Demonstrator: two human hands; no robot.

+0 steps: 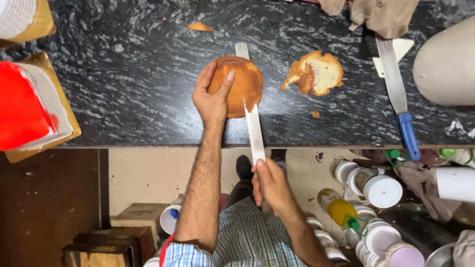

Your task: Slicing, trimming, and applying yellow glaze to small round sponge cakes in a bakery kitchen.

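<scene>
**Two hands, one blade: sponge cake split on a black stone counter**

One round brown sponge cake [237,85] is pinned to the dark marbled counter [123,74] by the left hand [213,96], which is laid flat over its left side with the thumb across the top. A long pale knife [252,123] is gripped at the handle by the right hand [271,185], clenched just off the counter's near edge. The blade's long axis is seen running straight away from the right hand, entering the cake at its near right edge and emerging beyond the far side. The cake is thus placed directly ahead of the right hand and under the left. A trimmed crust piece [314,73] is seen to the right of the cake, well apart from both hands.
</scene>
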